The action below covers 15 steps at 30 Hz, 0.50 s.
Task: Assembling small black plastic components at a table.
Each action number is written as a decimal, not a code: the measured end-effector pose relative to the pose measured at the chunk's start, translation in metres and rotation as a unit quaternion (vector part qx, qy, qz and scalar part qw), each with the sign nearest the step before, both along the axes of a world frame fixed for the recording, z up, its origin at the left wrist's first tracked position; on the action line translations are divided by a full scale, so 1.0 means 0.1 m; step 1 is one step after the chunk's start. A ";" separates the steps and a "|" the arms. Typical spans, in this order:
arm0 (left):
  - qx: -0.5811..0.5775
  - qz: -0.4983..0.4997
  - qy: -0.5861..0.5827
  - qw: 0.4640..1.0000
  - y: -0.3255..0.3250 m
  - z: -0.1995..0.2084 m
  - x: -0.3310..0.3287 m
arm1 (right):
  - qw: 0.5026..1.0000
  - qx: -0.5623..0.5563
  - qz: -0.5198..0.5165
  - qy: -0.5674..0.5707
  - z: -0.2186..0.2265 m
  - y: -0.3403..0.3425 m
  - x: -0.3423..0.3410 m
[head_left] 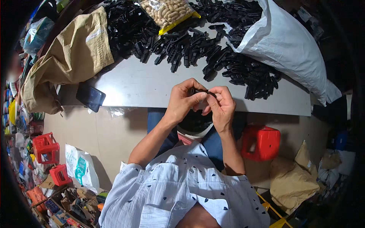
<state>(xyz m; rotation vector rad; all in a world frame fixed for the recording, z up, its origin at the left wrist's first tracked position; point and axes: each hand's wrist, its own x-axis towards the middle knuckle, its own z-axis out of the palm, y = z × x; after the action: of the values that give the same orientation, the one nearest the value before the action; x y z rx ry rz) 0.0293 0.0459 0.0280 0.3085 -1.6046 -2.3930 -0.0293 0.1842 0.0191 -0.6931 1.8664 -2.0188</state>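
Both hands meet just above the near edge of the grey table [152,85]. My left hand [183,99] and my right hand [221,104] pinch a small black plastic part [200,91] between their fingertips. Below the hands, on my lap, sits a white container [194,127] holding more black parts. A large heap of black plastic parts [197,45] covers the far half of the table.
A tan sack [72,57] lies at the table's left, a white sack [285,41] at its right, a bag of peanuts [167,13] at the back. A dark phone [90,97] overhangs the near edge. Red stools [261,142] [45,147] stand on the floor.
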 end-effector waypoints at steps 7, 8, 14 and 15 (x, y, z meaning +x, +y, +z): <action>-0.094 0.009 -0.001 0.996 0.11 0.04 0.10 | 0.997 0.003 0.014 -0.076 0.11 0.12 0.03; -0.099 0.018 -0.006 0.995 0.12 0.06 0.12 | 0.998 0.021 0.003 -0.060 0.07 0.12 0.06; -0.130 0.071 0.009 0.989 0.17 0.11 0.21 | 0.982 0.103 -0.032 0.156 0.08 0.14 0.00; -0.123 0.075 0.015 0.989 0.13 0.06 0.24 | 0.992 0.078 0.042 0.094 0.05 0.13 -0.02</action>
<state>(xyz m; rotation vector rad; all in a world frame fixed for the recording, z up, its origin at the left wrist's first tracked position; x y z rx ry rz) 0.0530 0.0589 0.0343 0.3301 -1.7715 -2.0537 -0.0311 0.1973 0.0238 -0.9288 2.0346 -1.7871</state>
